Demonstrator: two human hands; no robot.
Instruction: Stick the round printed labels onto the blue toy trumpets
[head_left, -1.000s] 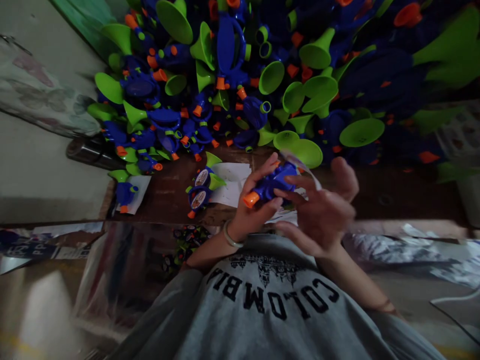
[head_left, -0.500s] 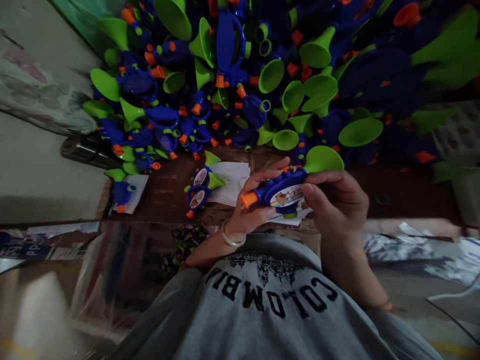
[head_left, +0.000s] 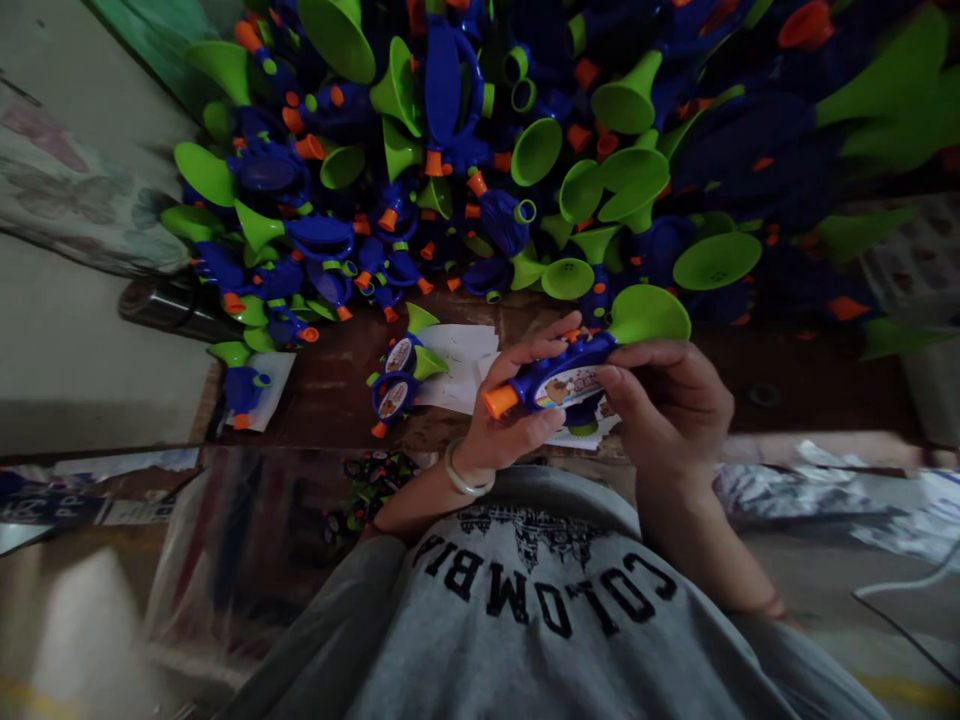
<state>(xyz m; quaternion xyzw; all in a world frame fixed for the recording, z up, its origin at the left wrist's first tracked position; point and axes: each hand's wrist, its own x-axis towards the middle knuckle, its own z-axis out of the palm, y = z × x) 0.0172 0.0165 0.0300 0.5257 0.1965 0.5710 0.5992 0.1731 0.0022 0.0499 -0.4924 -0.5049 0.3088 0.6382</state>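
Between my two hands is a blue toy trumpet (head_left: 597, 350) with an orange mouthpiece, a green bell and an oval picture sticker (head_left: 570, 388) on its side. My left hand (head_left: 504, 410) is closed around the mouthpiece end, thumb below and fingers above. At the bell end my right hand (head_left: 671, 410) grips the toy, its thumb against the sticker's right edge and its fingers partly hidden behind. White sheets (head_left: 469, 350) lie under and beside the hands. Two stickered toy trumpets (head_left: 395, 398) rest on the table to the left.
A large heap of toy trumpets (head_left: 450, 150) fills the back of the brown table (head_left: 322, 390). A dark cylindrical flask (head_left: 176, 308) lies at the left, near another trumpet (head_left: 241, 388) on paper. Below the table edge, more trumpets (head_left: 382, 475) sit beside a clear plastic bag (head_left: 247, 560).
The right thumb has shifted slightly left along the sticker. The trumpet has tilted a little, and both hands still hold it. The view has moved slightly.
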